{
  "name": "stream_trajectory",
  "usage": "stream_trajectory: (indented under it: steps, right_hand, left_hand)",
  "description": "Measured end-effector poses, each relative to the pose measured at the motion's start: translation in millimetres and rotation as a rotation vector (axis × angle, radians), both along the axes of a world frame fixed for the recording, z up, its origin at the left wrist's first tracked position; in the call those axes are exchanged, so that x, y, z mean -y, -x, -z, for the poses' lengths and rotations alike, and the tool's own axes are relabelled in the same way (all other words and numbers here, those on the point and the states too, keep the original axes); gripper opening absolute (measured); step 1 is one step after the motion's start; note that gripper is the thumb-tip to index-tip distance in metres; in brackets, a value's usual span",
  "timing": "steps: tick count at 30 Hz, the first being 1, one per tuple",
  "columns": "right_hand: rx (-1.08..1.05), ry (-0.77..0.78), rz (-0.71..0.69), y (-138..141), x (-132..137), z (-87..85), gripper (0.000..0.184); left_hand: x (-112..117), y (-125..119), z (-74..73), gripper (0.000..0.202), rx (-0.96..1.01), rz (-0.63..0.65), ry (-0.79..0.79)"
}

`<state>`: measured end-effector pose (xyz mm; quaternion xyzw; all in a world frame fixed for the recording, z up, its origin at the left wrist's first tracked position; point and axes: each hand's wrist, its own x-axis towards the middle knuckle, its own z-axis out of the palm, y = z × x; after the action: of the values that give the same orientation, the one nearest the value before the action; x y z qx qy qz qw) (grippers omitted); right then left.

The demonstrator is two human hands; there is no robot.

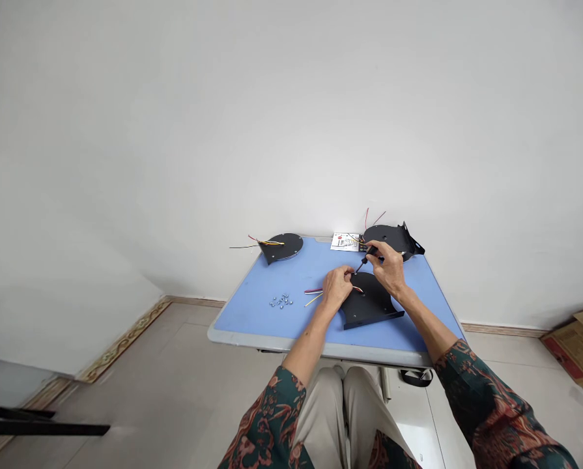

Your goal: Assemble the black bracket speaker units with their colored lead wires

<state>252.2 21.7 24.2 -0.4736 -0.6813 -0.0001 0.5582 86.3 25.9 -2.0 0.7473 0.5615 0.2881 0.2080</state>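
Left hand (337, 288): curled, fingers pinching coloured wires (355, 288) at the plate's edge.
Right hand (386, 266): pinched a black screwdriver (368, 255), tip angled down toward the left hand.
Black metal plate (372, 306): flat, just beneath both hands.
Screws (281, 301): heaped left of the left hand.

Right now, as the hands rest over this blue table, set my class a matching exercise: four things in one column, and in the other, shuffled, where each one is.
Things:
1. Black-handled screwdriver
2. Small metal screws
3. Printed sheet
4. Coloured wires

Places:
A. Far edge of the blue table
B. Running under the left hand
C. Held in the right hand
D. Loose cluster left of both hands

Pairs: 1-C, 2-D, 3-A, 4-B
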Motion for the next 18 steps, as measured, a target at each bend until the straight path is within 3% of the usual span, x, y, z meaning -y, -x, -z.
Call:
stream_trajectory:
  steps: [7,18]
  right_hand:
    - [0.010,0.004,-0.009,1.0,-0.4,2.4,0.031]
    - [0.030,0.120,-0.157,8.5,-16.9,-14.6,0.031]
  left_hand:
    - [2.2,-1.2,-2.1,0.035,-0.018,0.011,-0.036]
    - [0.3,-2.5,2.1,0.036,-0.078,0.041,-0.091]
